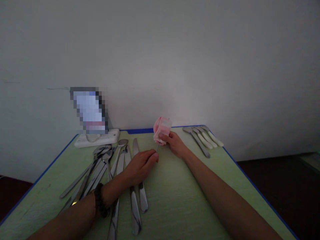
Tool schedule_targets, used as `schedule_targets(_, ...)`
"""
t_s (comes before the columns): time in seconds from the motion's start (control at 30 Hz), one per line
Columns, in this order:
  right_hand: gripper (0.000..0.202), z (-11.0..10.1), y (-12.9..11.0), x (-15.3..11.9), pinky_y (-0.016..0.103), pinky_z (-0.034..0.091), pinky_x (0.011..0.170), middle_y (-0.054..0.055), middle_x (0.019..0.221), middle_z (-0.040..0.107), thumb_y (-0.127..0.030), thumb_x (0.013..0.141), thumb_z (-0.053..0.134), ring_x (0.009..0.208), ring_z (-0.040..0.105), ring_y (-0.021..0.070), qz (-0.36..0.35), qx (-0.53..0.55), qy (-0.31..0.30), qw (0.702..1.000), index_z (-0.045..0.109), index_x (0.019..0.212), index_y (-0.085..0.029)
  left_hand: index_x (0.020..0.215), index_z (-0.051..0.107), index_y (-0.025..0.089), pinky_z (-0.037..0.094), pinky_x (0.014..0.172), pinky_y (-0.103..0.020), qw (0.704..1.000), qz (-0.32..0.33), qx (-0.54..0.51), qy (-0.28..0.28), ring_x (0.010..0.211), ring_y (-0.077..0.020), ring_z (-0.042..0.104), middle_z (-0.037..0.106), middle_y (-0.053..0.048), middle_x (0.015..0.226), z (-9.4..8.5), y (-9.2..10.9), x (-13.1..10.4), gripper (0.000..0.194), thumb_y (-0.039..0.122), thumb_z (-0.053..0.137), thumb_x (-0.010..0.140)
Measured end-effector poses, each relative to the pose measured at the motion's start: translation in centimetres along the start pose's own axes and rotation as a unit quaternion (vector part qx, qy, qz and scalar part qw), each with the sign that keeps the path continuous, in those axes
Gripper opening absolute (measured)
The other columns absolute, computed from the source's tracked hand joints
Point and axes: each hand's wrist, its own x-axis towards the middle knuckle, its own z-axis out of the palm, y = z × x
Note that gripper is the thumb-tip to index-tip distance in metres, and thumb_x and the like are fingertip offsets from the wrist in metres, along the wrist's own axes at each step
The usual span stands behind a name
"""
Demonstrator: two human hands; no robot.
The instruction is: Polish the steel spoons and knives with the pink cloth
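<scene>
So closest in are some table knives point(135, 213), handles toward the wearer. Left hand point(142, 166) is closed on the near end of a thin metal utensil point(157, 148), which sits right between the hands, long axis running away from the body, far end tipped slightly right. Right hand point(177, 146) is the farther one, pinching a pink cloth point(165, 127) bunched over that end, so can't tell if it's a spoon or fork. White-handled cutlery point(205, 140) off right, phone point(89, 110) back left
</scene>
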Motion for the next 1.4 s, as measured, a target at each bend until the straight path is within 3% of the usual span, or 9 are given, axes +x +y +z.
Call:
schedule_targets(0.23, 0.031, 0.1, -0.3, -0.1, 0.024, 0.035, 0.060, 0.000, 0.069, 0.064, -0.041, 0.063, 0.073, 0.060, 0.051, 0.0109, 0.006, -0.014, -0.010, 1.000, 0.067, 0.076, -0.014, 0.071, 0.046, 0.019, 0.032, 0.053, -0.024, 1.000, 0.005, 0.006, 0.003, 0.053, -0.0124, 0.042, 0.042, 0.004, 0.058, 0.1, -0.2, 0.0, 0.035, 0.038, 0.027, 0.093)
schedule_targets(0.47, 0.027, 0.2, -0.2, 0.0, 0.023, 0.036, 0.055, 0.000, 0.063, 0.064, -0.037, 0.064, 0.072, 0.057, 0.053, 0.0103, 0.012, 0.071, 0.006, 0.997, 0.066, 0.071, -0.013, 0.068, 0.042, 0.019, 0.032, 0.059, -0.026, 0.998, 0.032, 0.058, -0.001, 0.060, -0.0143, 0.046, 0.044, 0.003, 0.062, 0.0, 0.1, 0.1, 0.035, 0.038, 0.026, 0.093)
schedule_targets(0.7, 0.014, 0.3, -1.0, 0.5, 0.020, 0.039, 0.046, -0.003, 0.059, 0.061, -0.028, 0.068, 0.067, 0.049, 0.051, 0.0079, 0.009, 0.223, 0.129, 0.966, 0.061, 0.068, -0.016, 0.066, 0.040, 0.020, 0.032, 0.059, -0.026, 0.994, 0.049, 0.097, -0.016, 0.058, -0.0139, 0.046, 0.044, 0.003, 0.061, 0.1, 0.1, -0.1, 0.036, 0.037, 0.025, 0.093)
schedule_targets(0.9, 0.013, -0.2, -1.6, 0.5, 0.020, 0.039, 0.042, -0.006, 0.052, 0.055, -0.029, 0.076, 0.057, 0.042, 0.046, 0.0075, -0.011, 0.309, 0.173, 0.935, 0.055, 0.068, -0.019, 0.064, 0.039, 0.020, 0.029, 0.057, -0.025, 0.985, 0.076, 0.146, -0.047, 0.056, -0.0134, 0.045, 0.042, 0.003, 0.060, 0.2, 0.2, -0.2, 0.035, 0.036, 0.027, 0.093)
schedule_targets(1.07, 0.017, -0.3, -1.6, 0.6, 0.021, 0.040, 0.042, -0.007, 0.050, 0.053, -0.033, 0.075, 0.059, 0.041, 0.044, 0.0075, -0.006, 0.289, 0.187, 0.939, 0.052, 0.068, -0.019, 0.064, 0.039, 0.020, 0.029, 0.058, -0.026, 0.979, 0.087, 0.176, -0.060, 0.057, -0.0141, 0.044, 0.042, 0.002, 0.060, 0.2, 0.3, -0.4, 0.035, 0.036, 0.026, 0.093)
schedule_targets(1.4, 0.016, -0.1, -1.5, 0.6, 0.021, 0.039, 0.043, -0.005, 0.052, 0.054, -0.033, 0.074, 0.057, 0.042, 0.046, 0.0076, 0.005, 0.245, 0.154, 0.957, 0.054, 0.067, -0.018, 0.063, 0.038, 0.020, 0.029, 0.056, -0.025, 0.987, 0.058, 0.140, -0.050, 0.056, -0.0136, 0.045, 0.041, 0.003, 0.058, 0.1, 0.1, -0.3, 0.035, 0.037, 0.028, 0.092)
